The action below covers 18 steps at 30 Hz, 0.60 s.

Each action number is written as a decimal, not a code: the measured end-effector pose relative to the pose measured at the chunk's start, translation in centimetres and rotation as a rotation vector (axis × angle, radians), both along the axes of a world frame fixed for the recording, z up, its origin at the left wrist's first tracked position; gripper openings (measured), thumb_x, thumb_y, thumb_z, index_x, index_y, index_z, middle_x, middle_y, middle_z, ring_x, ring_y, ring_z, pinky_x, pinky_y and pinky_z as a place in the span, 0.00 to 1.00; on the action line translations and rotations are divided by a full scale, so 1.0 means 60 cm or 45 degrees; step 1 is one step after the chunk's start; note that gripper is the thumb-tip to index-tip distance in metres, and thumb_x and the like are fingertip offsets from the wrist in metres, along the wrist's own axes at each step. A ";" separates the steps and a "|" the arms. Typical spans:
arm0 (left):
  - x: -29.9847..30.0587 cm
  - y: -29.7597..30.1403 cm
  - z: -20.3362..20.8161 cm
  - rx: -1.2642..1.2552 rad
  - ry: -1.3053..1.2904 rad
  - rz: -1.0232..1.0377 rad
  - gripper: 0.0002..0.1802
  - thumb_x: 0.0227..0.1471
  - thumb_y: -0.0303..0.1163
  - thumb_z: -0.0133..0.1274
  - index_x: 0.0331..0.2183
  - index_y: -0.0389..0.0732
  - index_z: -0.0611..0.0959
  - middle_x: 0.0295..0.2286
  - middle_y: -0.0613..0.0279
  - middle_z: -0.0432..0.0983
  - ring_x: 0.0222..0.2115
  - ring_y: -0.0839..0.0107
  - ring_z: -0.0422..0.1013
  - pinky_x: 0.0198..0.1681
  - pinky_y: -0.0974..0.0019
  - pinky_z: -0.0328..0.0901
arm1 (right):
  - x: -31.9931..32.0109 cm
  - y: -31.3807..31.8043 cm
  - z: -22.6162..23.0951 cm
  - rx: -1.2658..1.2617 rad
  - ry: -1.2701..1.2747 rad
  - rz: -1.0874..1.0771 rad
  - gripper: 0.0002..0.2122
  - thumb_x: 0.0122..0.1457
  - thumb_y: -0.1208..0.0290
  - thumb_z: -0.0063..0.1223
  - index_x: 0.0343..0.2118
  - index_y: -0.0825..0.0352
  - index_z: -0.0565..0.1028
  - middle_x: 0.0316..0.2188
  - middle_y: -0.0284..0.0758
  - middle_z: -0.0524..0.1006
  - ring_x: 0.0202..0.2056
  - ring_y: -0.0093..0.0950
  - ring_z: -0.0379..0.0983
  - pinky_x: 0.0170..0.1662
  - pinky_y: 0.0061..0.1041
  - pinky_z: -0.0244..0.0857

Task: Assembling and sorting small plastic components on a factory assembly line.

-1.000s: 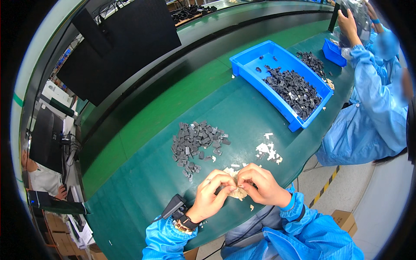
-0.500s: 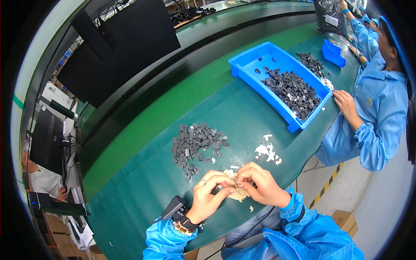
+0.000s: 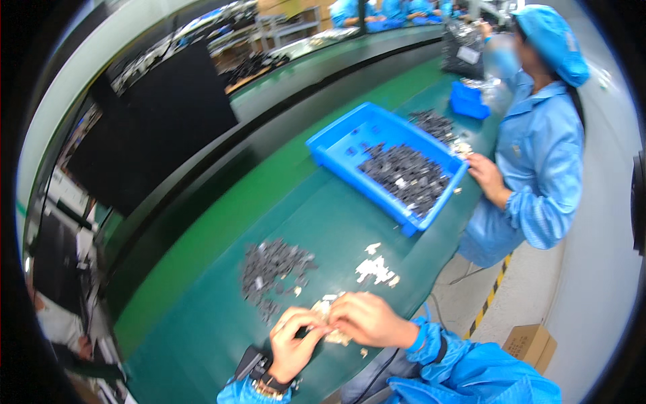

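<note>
Both my hands meet fingertip to fingertip over a small heap of cream-coloured bits (image 3: 338,337) at the near edge of the green table. My left hand (image 3: 294,342), with a dark band and beads at its wrist, pinches thumb against fingers. My right hand (image 3: 371,320) pinches just beside it. Whatever lies between the fingertips is too small and blurred to name. Beyond my left hand spreads a pile of small dark grey plastic parts (image 3: 272,269). White flat pieces (image 3: 375,270) lie scattered beyond my right hand.
A blue tray (image 3: 323,156) of dark parts stands ahead to the right. Behind it are another dark pile (image 3: 433,124), a small blue bin (image 3: 470,101) and a black bag (image 3: 462,57). A co-worker in blue (image 3: 542,148) rests a hand near the tray. A cardboard box (image 3: 530,347) stands lower right.
The whole view has shifted, so the table, tray and piles sit further left and lower. My hands stay pinched together over the cream bits.
</note>
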State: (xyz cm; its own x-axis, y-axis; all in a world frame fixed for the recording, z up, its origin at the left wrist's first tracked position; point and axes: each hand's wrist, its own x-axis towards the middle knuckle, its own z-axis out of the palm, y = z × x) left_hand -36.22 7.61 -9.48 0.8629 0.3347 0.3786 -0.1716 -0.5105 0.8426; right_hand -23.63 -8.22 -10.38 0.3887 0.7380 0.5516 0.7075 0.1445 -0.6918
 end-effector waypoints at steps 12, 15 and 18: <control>0.001 -0.021 0.037 -0.065 0.142 0.009 0.04 0.49 0.18 0.57 0.29 0.35 0.79 0.31 0.56 0.75 0.33 0.63 0.72 0.38 0.64 0.67 | -0.005 0.004 -0.009 0.042 0.003 0.006 0.06 0.62 0.73 0.53 0.39 0.65 0.71 0.36 0.34 0.73 0.32 0.37 0.72 0.36 0.33 0.65; 0.002 -0.019 0.034 -0.066 0.141 -0.004 0.03 0.49 0.17 0.56 0.29 0.35 0.79 0.31 0.56 0.74 0.33 0.63 0.72 0.39 0.64 0.67 | -0.005 0.006 -0.008 0.074 0.026 0.011 0.05 0.62 0.73 0.53 0.39 0.65 0.71 0.36 0.34 0.73 0.32 0.38 0.72 0.36 0.33 0.65; 0.001 -0.019 0.034 -0.112 0.141 -0.014 0.04 0.50 0.17 0.55 0.29 0.35 0.78 0.32 0.56 0.73 0.33 0.64 0.71 0.39 0.65 0.66 | -0.003 0.007 -0.013 0.091 0.040 -0.017 0.05 0.63 0.75 0.52 0.40 0.66 0.71 0.35 0.35 0.72 0.32 0.36 0.72 0.36 0.31 0.65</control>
